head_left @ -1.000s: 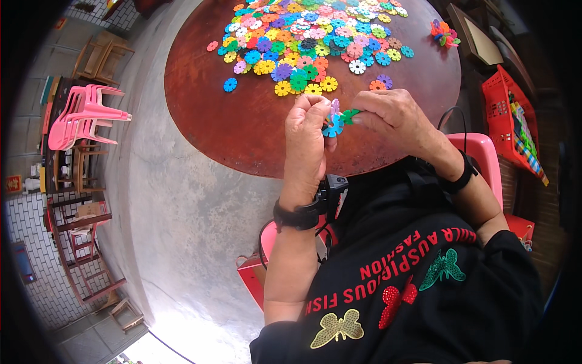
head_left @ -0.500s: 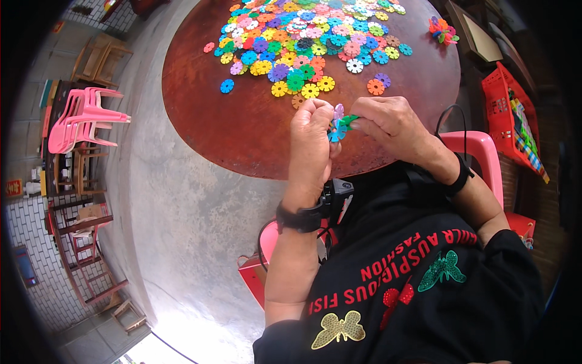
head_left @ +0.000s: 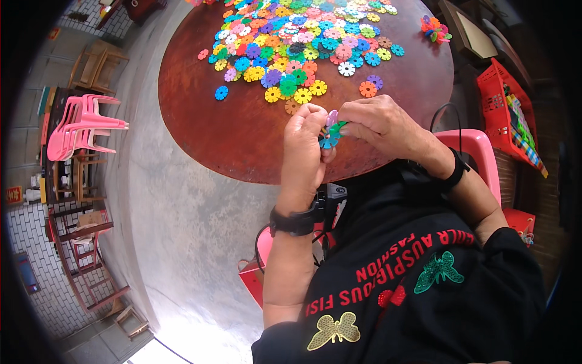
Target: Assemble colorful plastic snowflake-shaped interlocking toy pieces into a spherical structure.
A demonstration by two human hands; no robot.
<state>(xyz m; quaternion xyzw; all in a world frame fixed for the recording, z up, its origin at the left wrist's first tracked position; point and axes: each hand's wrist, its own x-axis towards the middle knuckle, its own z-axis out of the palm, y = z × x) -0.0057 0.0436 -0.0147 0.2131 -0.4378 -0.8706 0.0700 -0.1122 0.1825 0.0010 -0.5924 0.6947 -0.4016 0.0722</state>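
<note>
Over the near edge of a round brown table (head_left: 206, 130), my left hand (head_left: 303, 139) is closed on a small cluster of joined snowflake discs. A blue disc (head_left: 328, 142) and a lilac disc (head_left: 332, 117) of that cluster show past my fingers; the rest is hidden. My right hand (head_left: 383, 124) pinches a green snowflake disc (head_left: 338, 128), which touches the cluster; whether it is slotted in, I cannot tell. Beyond my hands lies a wide pile of many-coloured loose discs (head_left: 285, 51). An orange disc (head_left: 368, 89) and a purple one lie just past my right hand.
A flower-like build of discs (head_left: 435, 29) stands at the table's far right. To the right are a red plastic basket (head_left: 494, 103) with colourful contents and a pink chair (head_left: 479, 158). Stacked pink stools (head_left: 79, 127) stand at the left beside wooden furniture.
The green disc now sits closer against the cluster and more face-on. My right fingers have shifted left toward my left hand. The whole view has moved slightly.
</note>
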